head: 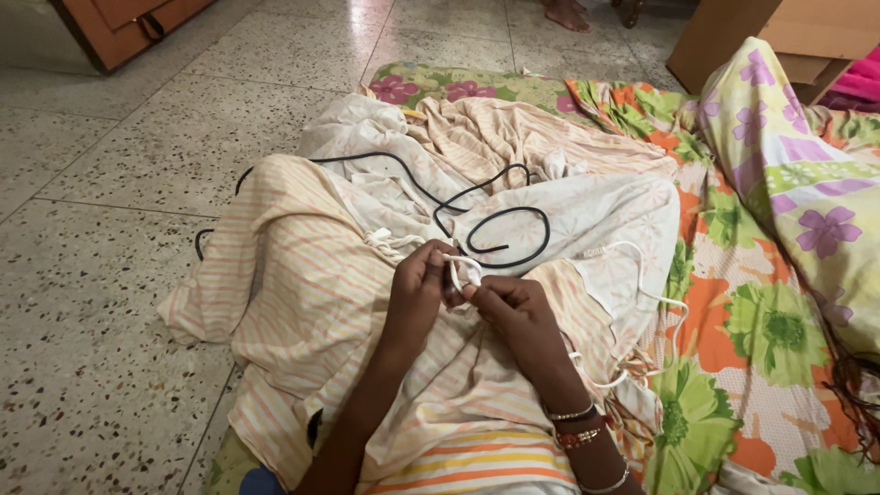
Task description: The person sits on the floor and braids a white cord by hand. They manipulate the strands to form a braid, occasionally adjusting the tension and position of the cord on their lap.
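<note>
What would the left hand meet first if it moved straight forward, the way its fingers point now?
Probably the black cable, looped on the pale cloth just beyond the left hand. The hand already holds the white cord, and depth is unclear.

I log a home interior, speckled terrazzo floor from 7 to 11 o'clock, floral bedsheet spread at 3 o'clock, striped cloth at centre, orange wooden door at 11 o'clock, wooden furniture at 1 o'clock.
</note>
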